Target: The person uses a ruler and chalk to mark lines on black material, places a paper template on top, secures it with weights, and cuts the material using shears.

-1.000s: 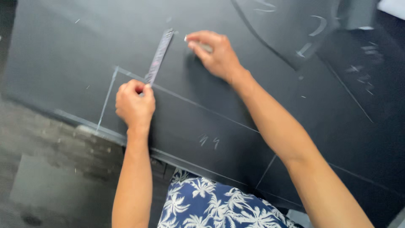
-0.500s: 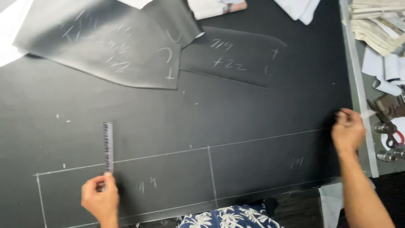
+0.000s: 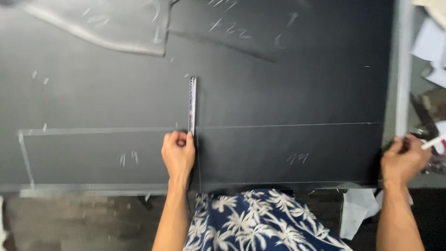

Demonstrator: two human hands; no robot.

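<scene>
A large sheet of dark fabric [image 3: 288, 88] covers the table, marked with white chalk lines that form long rectangles and a few scribbled marks. My left hand [image 3: 178, 155] presses the near end of a narrow grey ruler [image 3: 192, 104] that lies upright across the upper chalk line. My right hand [image 3: 403, 160] grips the fabric's right edge near the table's corner, and a thin white stick [image 3: 434, 141], likely chalk, pokes out of its fingers.
Cut dark fabric pieces [image 3: 116, 28] with chalk marks lie at the back. A pale table rail [image 3: 403, 69] runs down the right side, with papers [image 3: 429, 46] and blurred tools beyond it. White scraps [image 3: 355, 209] lie on the floor below.
The view has swung left, so the ruler and my left hand now sit mid-frame. My right hand stays on the fabric's right edge, lower in the view.
</scene>
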